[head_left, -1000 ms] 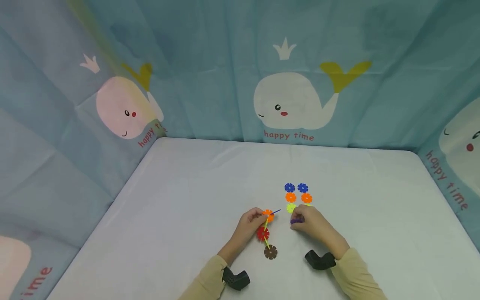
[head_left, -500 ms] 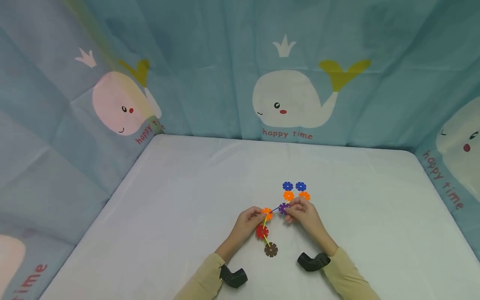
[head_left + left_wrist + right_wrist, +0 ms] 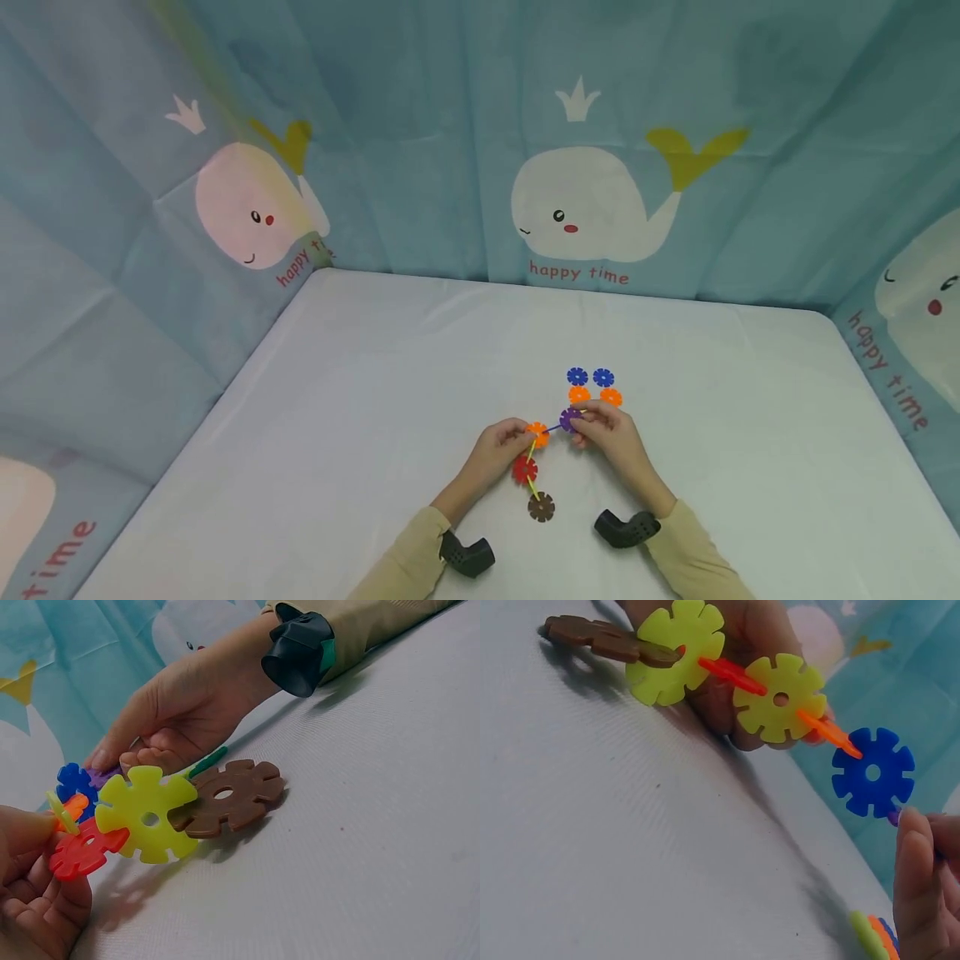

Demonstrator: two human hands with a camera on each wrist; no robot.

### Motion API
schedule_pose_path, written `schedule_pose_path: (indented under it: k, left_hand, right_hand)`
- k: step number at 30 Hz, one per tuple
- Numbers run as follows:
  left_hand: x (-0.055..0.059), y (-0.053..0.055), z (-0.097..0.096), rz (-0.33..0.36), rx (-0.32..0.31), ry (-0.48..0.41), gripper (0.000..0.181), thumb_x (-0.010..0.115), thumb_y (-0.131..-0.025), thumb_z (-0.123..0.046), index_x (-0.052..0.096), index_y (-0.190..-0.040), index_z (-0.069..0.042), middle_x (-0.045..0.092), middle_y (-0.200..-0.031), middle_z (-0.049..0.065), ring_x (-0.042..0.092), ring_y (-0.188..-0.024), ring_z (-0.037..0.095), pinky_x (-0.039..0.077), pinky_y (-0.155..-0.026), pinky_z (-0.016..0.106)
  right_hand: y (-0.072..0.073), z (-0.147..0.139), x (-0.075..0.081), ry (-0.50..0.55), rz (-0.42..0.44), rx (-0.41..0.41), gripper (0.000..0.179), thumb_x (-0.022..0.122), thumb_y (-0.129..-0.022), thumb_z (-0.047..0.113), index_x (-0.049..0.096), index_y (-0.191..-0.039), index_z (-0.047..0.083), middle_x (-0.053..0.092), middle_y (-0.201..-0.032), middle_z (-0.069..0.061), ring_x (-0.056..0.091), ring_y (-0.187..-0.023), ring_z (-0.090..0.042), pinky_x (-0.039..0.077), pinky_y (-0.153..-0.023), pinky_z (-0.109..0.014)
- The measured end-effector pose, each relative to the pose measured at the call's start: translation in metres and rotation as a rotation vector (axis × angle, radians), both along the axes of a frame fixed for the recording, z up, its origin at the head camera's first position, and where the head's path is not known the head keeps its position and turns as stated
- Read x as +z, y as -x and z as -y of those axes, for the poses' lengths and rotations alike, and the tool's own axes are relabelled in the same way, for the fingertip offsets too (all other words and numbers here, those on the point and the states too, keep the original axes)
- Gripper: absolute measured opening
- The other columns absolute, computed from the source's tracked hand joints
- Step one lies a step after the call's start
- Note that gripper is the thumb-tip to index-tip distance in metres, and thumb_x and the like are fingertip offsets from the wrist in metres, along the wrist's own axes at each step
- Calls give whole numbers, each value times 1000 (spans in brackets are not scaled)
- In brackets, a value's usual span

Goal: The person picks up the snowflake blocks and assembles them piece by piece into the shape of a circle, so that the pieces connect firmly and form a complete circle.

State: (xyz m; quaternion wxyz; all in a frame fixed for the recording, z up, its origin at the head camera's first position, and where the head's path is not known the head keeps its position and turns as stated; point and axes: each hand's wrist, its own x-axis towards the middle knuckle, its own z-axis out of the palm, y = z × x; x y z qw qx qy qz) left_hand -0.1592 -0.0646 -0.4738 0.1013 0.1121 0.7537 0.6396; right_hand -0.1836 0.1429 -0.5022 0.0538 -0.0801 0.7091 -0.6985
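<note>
A chain of notched, flower-shaped plastic discs stretches between the hands. It runs from a brown disc [image 3: 541,507] through a yellow disc [image 3: 150,817], a red disc [image 3: 525,471], another yellow disc [image 3: 780,699], an orange disc [image 3: 537,434] and a blue disc [image 3: 873,772] to a purple disc [image 3: 571,419]. My left hand [image 3: 497,450] pinches the chain near the orange disc. Between thumb and fingers, my right hand [image 3: 613,437] holds the purple disc against the blue one's edge; how deep their slots engage is hidden by the fingertips.
Loose blue discs [image 3: 577,377] and orange discs [image 3: 611,397] lie in two short columns beyond my right hand, which partly covers them. A green strip [image 3: 208,761] shows behind the brown disc. Black wrist mounts [image 3: 627,528] sit at both cuffs. Whale-printed curtains border the white table [image 3: 405,350].
My right hand has brought the purple disc left and away from me, to the blue disc on the chain. My left hand has stayed nearly in place, still pinching the chain.
</note>
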Motion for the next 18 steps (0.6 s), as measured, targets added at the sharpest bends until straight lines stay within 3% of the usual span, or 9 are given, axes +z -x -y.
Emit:
schedule_pose_path:
  k: [8,13,18]
  left_hand:
    - [-1,2,-1,-23,18,2,15,56,-88,-5,62,-90,8,58,-75,3,43,-63,6,38,-58,18]
    - [1,2,-1,-32,16,12,15,56,-88,-7,63,-90,6,59,-78,3,43,-63,6,38,-59,19]
    - [2,2,0,-27,14,18,14,56,-88,-6,63,-89,6,59,-77,3,43,-61,6,38,-57,18]
  right_hand:
    - [1,-1,6,74,30,12,24,58,-86,3,52,-101,-15,60,-76,-16,58,-60,-15,49,-57,-27]
    - [-1,3,7,128,-20,-18,24,57,-86,1,49,-97,-18,59,-72,-11,55,-56,-12,48,-54,-23]
    - [-3,6,3,101,-45,-44,21,58,-86,1,51,-96,-16,59,-72,-11,54,-56,-13,48,-54,-25]
